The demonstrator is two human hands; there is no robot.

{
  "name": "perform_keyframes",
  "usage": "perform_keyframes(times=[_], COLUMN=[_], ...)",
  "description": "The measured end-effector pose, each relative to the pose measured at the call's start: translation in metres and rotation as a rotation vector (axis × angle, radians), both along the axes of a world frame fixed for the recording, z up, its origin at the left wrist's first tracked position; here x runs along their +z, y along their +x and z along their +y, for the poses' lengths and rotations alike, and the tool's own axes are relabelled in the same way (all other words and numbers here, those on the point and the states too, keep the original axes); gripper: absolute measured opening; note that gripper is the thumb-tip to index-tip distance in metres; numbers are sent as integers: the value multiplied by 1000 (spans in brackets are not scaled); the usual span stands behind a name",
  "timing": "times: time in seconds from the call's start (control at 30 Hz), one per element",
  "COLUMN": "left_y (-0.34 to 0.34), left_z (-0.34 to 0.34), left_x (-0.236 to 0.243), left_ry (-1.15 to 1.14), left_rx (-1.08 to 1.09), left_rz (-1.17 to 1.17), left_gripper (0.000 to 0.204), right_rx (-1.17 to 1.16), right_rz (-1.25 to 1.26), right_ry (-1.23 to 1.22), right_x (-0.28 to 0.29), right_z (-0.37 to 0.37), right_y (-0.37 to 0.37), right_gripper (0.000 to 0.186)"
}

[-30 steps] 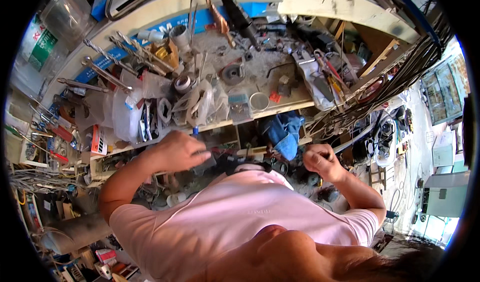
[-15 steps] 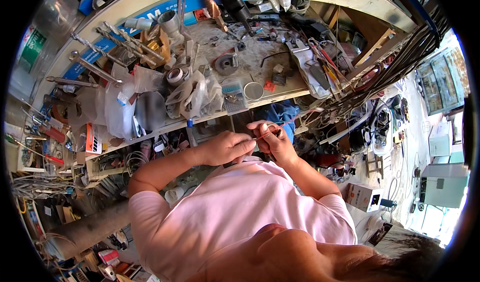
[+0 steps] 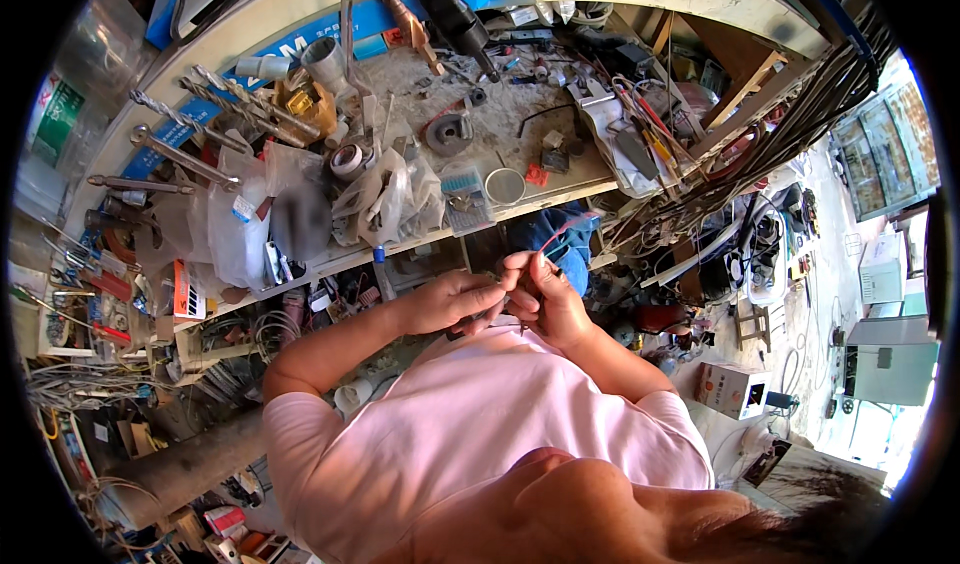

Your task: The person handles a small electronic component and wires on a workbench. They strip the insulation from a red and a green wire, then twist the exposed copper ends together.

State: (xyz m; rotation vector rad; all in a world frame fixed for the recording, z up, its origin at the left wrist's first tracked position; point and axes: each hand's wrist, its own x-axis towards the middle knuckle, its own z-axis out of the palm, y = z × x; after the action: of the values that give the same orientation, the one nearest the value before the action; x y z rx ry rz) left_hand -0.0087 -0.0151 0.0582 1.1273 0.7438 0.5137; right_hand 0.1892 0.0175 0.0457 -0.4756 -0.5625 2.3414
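My left hand [image 3: 450, 304] and my right hand [image 3: 548, 304] meet in front of my pink shirt [image 3: 470, 394], just below the bench edge. My right hand's thumb and index finger pinch a thin red wire [image 3: 566, 228], which runs up and to the right from the fingers. My left hand's fingers are closed at the other end of it, touching those of my right; what exactly they grip there is too small to make out. A blue cloth [image 3: 568, 269] hangs just behind my right hand.
The cluttered bench [image 3: 510, 114] holds drill bits [image 3: 210, 109], plastic bags [image 3: 385, 204] and a small compartment box [image 3: 465, 202]. A bundle of dark cables [image 3: 780, 134] runs along the right. Boxes [image 3: 730, 389] stand on the floor at lower right; a large pipe [image 3: 180, 464] lies at lower left.
Since a second ago both hands have moved inward and come together, with the red wire appearing between them. Over the last half second they have shifted only slightly, fingers still joined.
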Motion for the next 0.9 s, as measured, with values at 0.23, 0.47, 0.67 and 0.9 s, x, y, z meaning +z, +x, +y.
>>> perform_keyframes(times=[0.23,0.47,0.67,0.9], left_y=[-14,-11,-19,-71], left_z=[0,-9,-14,2], left_x=[31,69,66,56], left_ry=[509,1071,1110,232], left_rx=[-161,-249,-151,221], left_rz=[299,530,525,251], left_gripper=[28,18,18,34], right_rx=[340,606,492,91], right_rz=[61,-294,-255,-526], right_ry=[301,738,959,643], right_x=[16,55,67,48], right_z=[2,4,11,36], right_y=[18,35,40,99], right_gripper=[43,45,43,47])
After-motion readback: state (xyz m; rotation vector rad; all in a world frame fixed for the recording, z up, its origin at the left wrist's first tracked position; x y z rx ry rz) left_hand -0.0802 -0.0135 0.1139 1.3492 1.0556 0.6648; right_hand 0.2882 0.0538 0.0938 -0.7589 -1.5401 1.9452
